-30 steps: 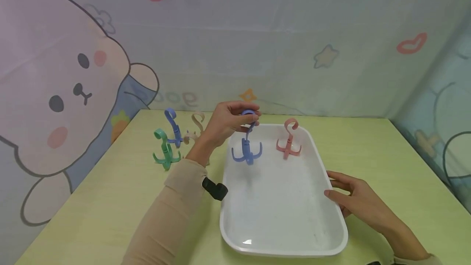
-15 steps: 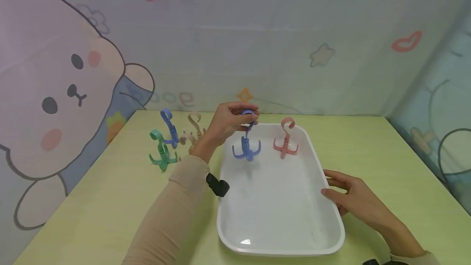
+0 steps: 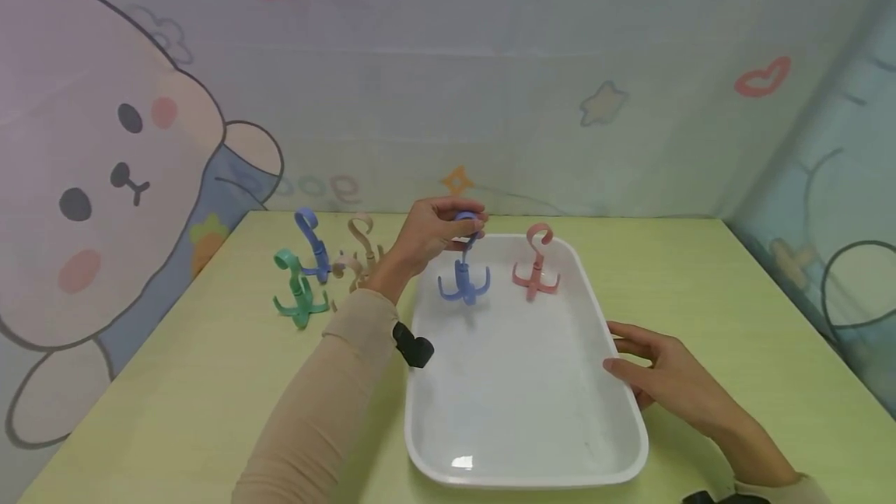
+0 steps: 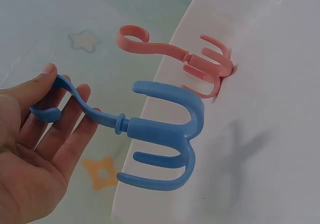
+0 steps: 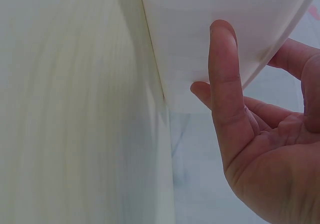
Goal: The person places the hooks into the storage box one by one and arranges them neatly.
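My left hand (image 3: 435, 232) pinches a blue hanging hook (image 3: 463, 283) by its curved top, with the prongs pointing down over the far left part of the white tray (image 3: 526, 411). In the left wrist view the blue hook (image 4: 160, 134) is near the camera and casts a shadow on the tray floor. A pink hanging hook (image 3: 537, 271) of the same shape stands inside the tray near its far end, right of the blue one. My right hand (image 3: 672, 379) holds the tray's right side, thumb at the rim; the fingers (image 5: 225, 74) lie against the outer wall.
Left of the tray, on the yellow-green table (image 3: 175, 403), stand a green hook (image 3: 299, 294), another blue hook (image 3: 315, 247) and beige hooks (image 3: 364, 243) partly hidden by my left arm. A printed cloth backdrop (image 3: 434, 84) rises behind the table's far edge.
The whole head view has shifted slightly, so everything appears further left. Both hands keep their holds, and the blue hook stays over the tray.
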{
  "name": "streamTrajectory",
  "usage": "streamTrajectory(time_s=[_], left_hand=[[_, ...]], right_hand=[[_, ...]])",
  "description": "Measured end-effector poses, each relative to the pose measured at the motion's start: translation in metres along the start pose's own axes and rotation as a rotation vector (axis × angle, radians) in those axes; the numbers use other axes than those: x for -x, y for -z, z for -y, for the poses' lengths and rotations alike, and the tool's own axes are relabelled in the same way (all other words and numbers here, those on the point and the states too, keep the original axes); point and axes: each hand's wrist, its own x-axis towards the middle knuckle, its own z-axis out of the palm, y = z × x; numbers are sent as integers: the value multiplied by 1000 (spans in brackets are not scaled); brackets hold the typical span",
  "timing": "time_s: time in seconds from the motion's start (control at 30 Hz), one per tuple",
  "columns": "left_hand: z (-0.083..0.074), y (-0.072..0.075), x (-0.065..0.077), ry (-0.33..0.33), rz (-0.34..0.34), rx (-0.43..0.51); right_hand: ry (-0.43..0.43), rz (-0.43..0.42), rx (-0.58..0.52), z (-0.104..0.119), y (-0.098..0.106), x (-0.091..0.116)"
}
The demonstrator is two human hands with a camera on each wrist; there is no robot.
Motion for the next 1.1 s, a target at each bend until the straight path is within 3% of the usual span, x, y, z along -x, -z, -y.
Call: streamTrajectory(time_s=[0.53, 0.83, 1.1], left_hand=[[16, 5, -8, 11, 2, -11], [29, 9, -12, 33, -7, -59], [34, 8, -13, 13, -41, -133]], right_hand=[[12, 15, -29, -3, -8, -2], [20, 29, -37, -4, -13, -5], [24, 35, -39, -7, -14, -9]])
